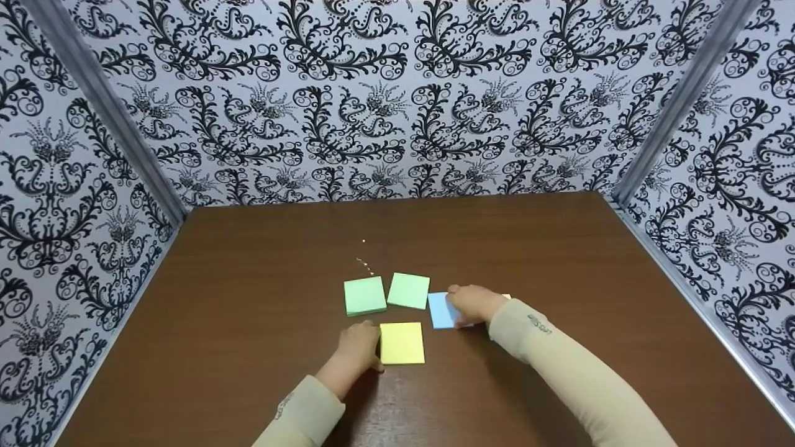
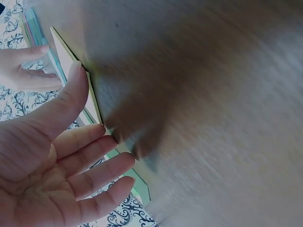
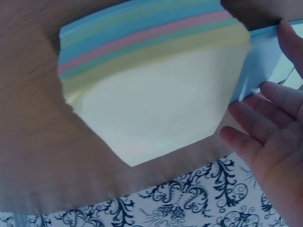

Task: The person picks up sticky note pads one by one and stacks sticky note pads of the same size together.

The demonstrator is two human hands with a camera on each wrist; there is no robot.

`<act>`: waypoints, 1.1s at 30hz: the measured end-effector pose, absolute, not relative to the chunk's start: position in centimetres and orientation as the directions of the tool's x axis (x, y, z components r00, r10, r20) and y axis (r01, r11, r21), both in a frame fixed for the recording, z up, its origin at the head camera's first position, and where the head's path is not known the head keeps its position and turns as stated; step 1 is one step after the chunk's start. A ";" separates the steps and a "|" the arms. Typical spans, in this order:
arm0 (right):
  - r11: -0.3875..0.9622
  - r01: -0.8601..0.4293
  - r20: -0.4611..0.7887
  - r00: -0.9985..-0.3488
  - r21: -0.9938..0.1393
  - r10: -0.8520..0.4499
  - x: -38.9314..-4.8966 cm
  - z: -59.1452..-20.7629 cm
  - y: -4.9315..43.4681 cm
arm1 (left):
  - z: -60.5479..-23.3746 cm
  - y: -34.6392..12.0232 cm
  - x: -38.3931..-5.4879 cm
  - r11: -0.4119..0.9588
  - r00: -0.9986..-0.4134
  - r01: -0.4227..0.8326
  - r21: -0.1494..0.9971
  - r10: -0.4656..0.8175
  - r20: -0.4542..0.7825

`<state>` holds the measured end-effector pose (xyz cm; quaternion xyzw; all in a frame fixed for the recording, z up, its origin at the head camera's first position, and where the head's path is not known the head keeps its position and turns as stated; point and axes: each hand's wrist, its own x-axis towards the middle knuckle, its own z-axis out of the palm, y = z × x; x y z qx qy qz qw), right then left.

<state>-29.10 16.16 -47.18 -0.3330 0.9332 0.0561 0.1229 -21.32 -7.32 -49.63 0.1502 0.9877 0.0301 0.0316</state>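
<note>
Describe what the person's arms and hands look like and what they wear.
The left sleeve and right sleeve are long and pale cream, each with a small dark marking near the wrist, too small to read. The left hand and right hand are bare, with no gloves or rings visible.

both forearms wear long pale cream sleeves, the left sleeve (image 1: 276,436) and the right sleeve (image 1: 587,385) looking smooth and fairly close-fitting. each ends in a broad, plain band, the left cuff (image 1: 318,402) and the right cuff (image 1: 510,328), slightly wider than the wrist, with small dark slanted lettering on it, too small to read. the left hand (image 1: 360,343) and right hand (image 1: 475,303) are bare, with fingernails visible on the left.
</note>
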 end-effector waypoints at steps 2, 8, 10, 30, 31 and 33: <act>0.779 -0.626 -0.279 -0.753 0.026 -0.596 -28.9 -47.2 16.1 | -49.7 -7.3 -21.3 0.953 -0.953 0.296 0.059 0.299 -0.054; 0.854 -0.511 -0.215 -0.827 -0.097 -0.520 -29.1 -47.0 15.1 | -49.8 -7.5 -21.4 0.952 -0.951 0.303 0.046 0.305 -0.043; 0.884 -0.442 -0.153 -0.873 -0.152 -0.463 -29.2 -47.1 14.5 | -49.9 -7.5 -21.3 0.951 -0.951 0.308 0.044 0.309 -0.028; 0.996 -0.018 -0.202 -0.979 -0.086 -0.035 -29.3 -49.5 11.6 | -50.0 -6.9 -21.2 0.961 -0.964 0.263 0.084 0.266 -0.027; 0.997 -0.015 -0.202 -0.979 -0.073 -0.030 -29.4 -49.8 11.6 | -50.1 -6.9 -21.3 0.961 -0.964 0.263 0.086 0.266 -0.026; 0.999 -0.007 -0.203 -0.979 -0.053 -0.017 -29.6 -50.3 11.6 | -50.1 -6.8 -21.3 0.960 -0.963 0.266 0.090 0.269 -0.021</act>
